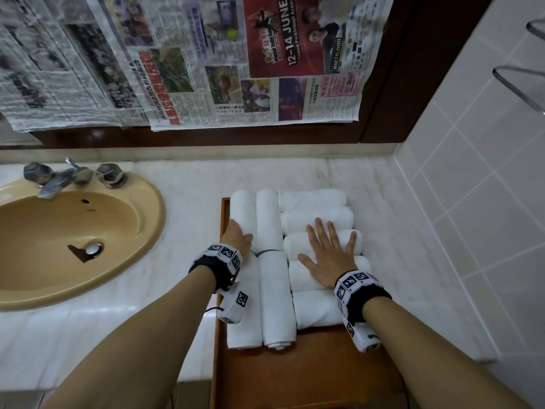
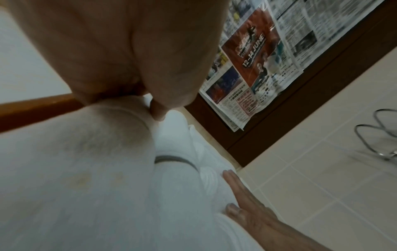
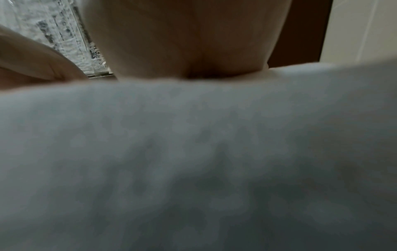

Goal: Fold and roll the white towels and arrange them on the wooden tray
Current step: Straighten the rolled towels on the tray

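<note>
Bathroom counter, white marble (image 1: 188, 202), newspaper sheets (image 1: 206, 60) hung over the dark wood panel across the top of the head frame. Beige sink (image 1: 73, 231) with chrome tap (image 1: 59, 180) at left; white tiled wall (image 1: 472, 172) at right with a chrome rack (image 1: 522, 81) in the upper right corner.

Wooden tray (image 1: 318, 370) sits lower centre, its left rim showing beside the towels. Rolled white towels (image 1: 277, 299) fill its far part: long rolls running up-down the frame on the left side, five shorter rolls stacked crosswise on the right, all touching.

Left hand (image 1: 237, 236) rests on the far-left long roll near the tray's left rim; fingers look laid over the roll, not clenched (left wrist view shows the palm (image 2: 133, 51) bearing down on terry cloth, thumb tip at the seam between two rolls).

Right hand (image 1: 327, 255) lies flat, fingers spread and straight, palm down across the third and fourth crosswise rolls. Right wrist view is mostly blurred towel (image 3: 193, 152) with the palm (image 3: 193, 42) pressed into it.

Bare tray wood shows near the bottom edge.
</note>
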A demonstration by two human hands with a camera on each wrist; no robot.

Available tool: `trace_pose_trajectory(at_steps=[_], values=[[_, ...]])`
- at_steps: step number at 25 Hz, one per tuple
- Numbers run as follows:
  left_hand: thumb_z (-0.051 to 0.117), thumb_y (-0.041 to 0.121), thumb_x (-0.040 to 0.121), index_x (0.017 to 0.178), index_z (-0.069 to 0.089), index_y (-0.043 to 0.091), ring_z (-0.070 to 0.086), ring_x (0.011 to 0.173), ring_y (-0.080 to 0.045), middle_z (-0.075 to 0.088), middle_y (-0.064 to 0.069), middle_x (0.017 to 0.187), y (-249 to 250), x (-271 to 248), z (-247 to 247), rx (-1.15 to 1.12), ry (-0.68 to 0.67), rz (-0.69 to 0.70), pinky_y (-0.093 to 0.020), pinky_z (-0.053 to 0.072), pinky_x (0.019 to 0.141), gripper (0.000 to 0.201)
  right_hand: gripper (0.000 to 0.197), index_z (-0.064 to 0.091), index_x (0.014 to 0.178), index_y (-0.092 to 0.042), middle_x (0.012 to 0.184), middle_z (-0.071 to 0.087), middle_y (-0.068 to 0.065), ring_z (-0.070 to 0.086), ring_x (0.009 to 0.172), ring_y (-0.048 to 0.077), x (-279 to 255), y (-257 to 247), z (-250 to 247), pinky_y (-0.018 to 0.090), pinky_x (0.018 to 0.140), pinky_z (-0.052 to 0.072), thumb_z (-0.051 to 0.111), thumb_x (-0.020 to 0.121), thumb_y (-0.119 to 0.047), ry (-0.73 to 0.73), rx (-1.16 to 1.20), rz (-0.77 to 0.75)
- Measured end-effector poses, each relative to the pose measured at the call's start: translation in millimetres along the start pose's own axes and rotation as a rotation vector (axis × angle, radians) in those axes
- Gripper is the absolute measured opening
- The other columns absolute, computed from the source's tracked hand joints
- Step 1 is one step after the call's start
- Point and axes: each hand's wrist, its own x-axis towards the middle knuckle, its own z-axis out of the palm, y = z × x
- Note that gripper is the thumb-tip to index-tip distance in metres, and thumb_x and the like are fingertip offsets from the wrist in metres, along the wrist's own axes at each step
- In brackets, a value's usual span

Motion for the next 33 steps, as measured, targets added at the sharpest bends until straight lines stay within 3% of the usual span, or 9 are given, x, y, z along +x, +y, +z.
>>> trace_pose_trajectory(at_steps=[4,6,9,15,18,25,29,31,33], values=[[0.044,0.027,0.100,0.143,0.025,0.000,0.042,0.129,-0.037,0.036,-0.020,0.146,-14,-13,0,-0.020,0.056,0.023,-0.039,0.036,0.105,0.054,0.075,-0.017,0.152,-0.028,0.155,-0.033,-0.008,-0.027,0.144,0.017,-3,-1,-3,0.067,0.109,-0.015,0.014,0.095,-0.065,0.000,-0.003,0.005],[0.042,0.034,0.100,0.148,0.020,0.001,0.031,0.137,-0.036,0.025,-0.020,0.153,-31,-28,7,-0.053,0.101,-0.037,-0.044,0.029,0.113,0.062,0.074,-0.015,0.153,-0.026,0.156,-0.030,-0.007,-0.026,0.145,0.017,-6,-4,-7,0.068,0.109,-0.014,0.015,0.096,-0.063,-0.013,-0.001,0.013],[0.036,0.047,0.100,0.150,0.019,0.000,0.031,0.140,-0.036,0.027,-0.020,0.155,-51,-57,18,-0.156,0.070,-0.177,-0.042,0.027,0.115,0.071,0.075,-0.011,0.154,-0.021,0.159,-0.026,-0.003,-0.024,0.146,0.019,-22,-12,-9,0.069,0.109,-0.012,0.014,0.097,-0.062,-0.027,0.028,0.041],[0.041,0.054,0.097,0.140,0.040,0.004,0.047,0.127,-0.035,0.050,-0.016,0.140,-61,-83,25,-0.093,0.052,-0.191,-0.039,0.038,0.104,0.066,0.076,-0.015,0.152,-0.032,0.157,-0.031,-0.005,-0.027,0.144,0.021,-84,-23,30,0.066,0.110,-0.013,0.001,0.088,-0.071,0.064,0.075,0.016],[0.043,0.053,0.096,0.137,0.044,0.003,0.050,0.124,-0.034,0.052,-0.016,0.136,-51,-78,27,-0.072,0.070,-0.205,-0.038,0.040,0.100,0.064,0.077,-0.011,0.152,-0.035,0.159,-0.024,-0.006,-0.025,0.145,0.019,-77,-12,35,0.066,0.111,-0.012,-0.007,0.084,-0.069,0.125,0.067,0.018],[0.044,0.054,0.096,0.136,0.045,0.000,0.052,0.121,-0.035,0.054,-0.018,0.135,3,-57,47,-0.068,0.028,-0.214,-0.035,0.042,0.093,0.066,0.075,-0.010,0.152,-0.035,0.161,-0.018,-0.007,-0.021,0.146,0.017,-49,38,19,0.065,0.112,-0.011,-0.002,0.086,-0.070,0.132,0.041,0.052],[0.043,0.047,0.099,0.147,0.033,0.003,0.041,0.134,-0.033,0.039,-0.015,0.150,21,-49,44,-0.162,-0.069,-0.125,-0.035,0.034,0.108,0.066,0.078,-0.013,0.153,-0.032,0.159,-0.026,0.001,-0.024,0.145,0.025,-47,60,10,0.068,0.110,-0.011,0.010,0.090,-0.072,0.150,0.130,0.288],[0.049,0.045,0.097,0.149,0.029,0.003,0.040,0.135,-0.032,0.037,-0.014,0.151,15,-60,48,-0.186,-0.096,-0.102,-0.035,0.033,0.109,0.069,0.095,-0.014,0.152,-0.029,0.158,-0.028,0.008,-0.026,0.144,0.032,-59,65,13,0.070,0.108,-0.011,0.011,0.080,-0.085,0.156,0.228,0.464],[0.057,0.044,0.094,0.145,0.036,0.008,0.048,0.128,-0.031,0.048,-0.012,0.143,8,-74,59,-0.164,-0.104,-0.087,-0.035,0.038,0.104,0.066,0.109,-0.018,0.151,-0.031,0.157,-0.029,0.009,-0.028,0.142,0.035,-73,67,19,0.073,0.104,-0.010,0.010,0.067,-0.095,0.138,0.237,0.465]])
